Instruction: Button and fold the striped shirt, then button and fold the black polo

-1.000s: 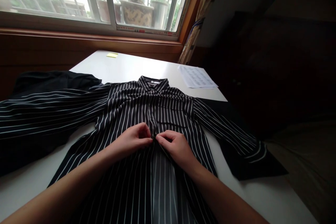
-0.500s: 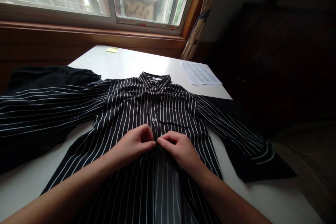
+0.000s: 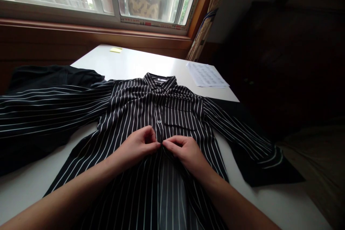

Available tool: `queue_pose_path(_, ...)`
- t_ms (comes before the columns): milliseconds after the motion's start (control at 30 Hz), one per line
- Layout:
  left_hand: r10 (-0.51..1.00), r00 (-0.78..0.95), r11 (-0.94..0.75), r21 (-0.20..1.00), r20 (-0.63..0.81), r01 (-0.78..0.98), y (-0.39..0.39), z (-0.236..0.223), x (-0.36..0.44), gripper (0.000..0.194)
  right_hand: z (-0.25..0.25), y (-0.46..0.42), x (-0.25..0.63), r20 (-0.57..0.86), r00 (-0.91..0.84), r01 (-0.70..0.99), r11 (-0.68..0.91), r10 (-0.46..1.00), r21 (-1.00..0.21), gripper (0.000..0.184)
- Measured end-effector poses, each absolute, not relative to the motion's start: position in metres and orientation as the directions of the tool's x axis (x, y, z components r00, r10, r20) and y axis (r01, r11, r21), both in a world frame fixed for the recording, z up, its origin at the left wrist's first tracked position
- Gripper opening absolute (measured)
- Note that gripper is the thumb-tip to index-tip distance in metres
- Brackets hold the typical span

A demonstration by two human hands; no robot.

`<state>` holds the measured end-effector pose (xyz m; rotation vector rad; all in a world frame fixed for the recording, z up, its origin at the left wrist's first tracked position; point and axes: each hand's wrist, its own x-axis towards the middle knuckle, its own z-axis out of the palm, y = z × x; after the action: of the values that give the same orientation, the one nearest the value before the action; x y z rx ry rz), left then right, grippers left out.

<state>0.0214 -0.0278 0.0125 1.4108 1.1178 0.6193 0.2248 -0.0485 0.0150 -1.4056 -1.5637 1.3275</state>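
Observation:
A black shirt with white stripes (image 3: pixel 132 115) lies face up, its collar pointing away from me and its sleeves spread to both sides. At the front opening, my left hand (image 3: pixel 141 142) pinches the placket edge between thumb and fingers. Close beside it, my right hand (image 3: pixel 185 149) pinches the other side of the opening, fingertips nearly touching the left ones. Just above the hands a small button (image 3: pixel 159 122) shows on the placket. Whatever lies between the fingertips is hidden. Below the hands the two front panels part, showing the greyish inside of the back.
The shirt rests on a white table (image 3: pixel 134 59). Dark cloth (image 3: pixel 54 75) lies under the left sleeve, and more black fabric (image 3: pixel 277 174) under the right one. Printed papers (image 3: pixel 207 75) and a yellow sticky note (image 3: pixel 115 50) lie toward the window.
Both hands stay at the same spot on the placket. The right fingers have closed together slightly; the view has shifted a little.

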Motion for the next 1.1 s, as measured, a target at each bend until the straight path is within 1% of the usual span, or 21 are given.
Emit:
queue_pose_path(133,0.885,0.403,0.145,0.96,-0.234,0.238,-0.0282,0.0117,0.0219,0.02,0.0117,-0.0477,0.2267,-0.196,-0.237,0.292,-0.123,0.952,-0.949,0.026)
queue_pose_path(233,0.883,0.401,0.156,0.958,-0.244,0.239,-0.028,0.0113,0.0223,0.02,0.011,-0.0469,0.2279,-0.203,-0.246,0.271,-0.134,0.948,-0.953,0.025)
queue_pose_path(367,0.886,0.398,0.143,0.956,-0.239,0.256,-0.0276,0.0114,0.0214,0.02,0.0138,-0.0466,0.2278,-0.139,-0.257,0.327,-0.049,0.956,-0.944,0.016)
queue_pose_path(467,0.888,0.399,0.132,0.958,-0.229,0.255,-0.0284,0.0117,0.0202,0.019,0.0175,-0.0467,0.2269,-0.105,-0.27,0.352,-0.003,0.957,-0.936,0.013)
queue_pose_path(833,0.895,0.391,0.11,0.956,-0.215,0.274,-0.0289,0.0113,0.0197,0.015,0.0159,-0.0473,0.2248,-0.038,-0.286,0.413,0.088,0.957,-0.907,0.007)
queue_pose_path(1100,0.888,0.413,0.094,0.959,-0.202,0.268,-0.0299,0.0116,0.0206,0.018,0.0107,-0.0497,0.2221,0.04,-0.298,0.456,0.179,0.954,-0.872,0.008)
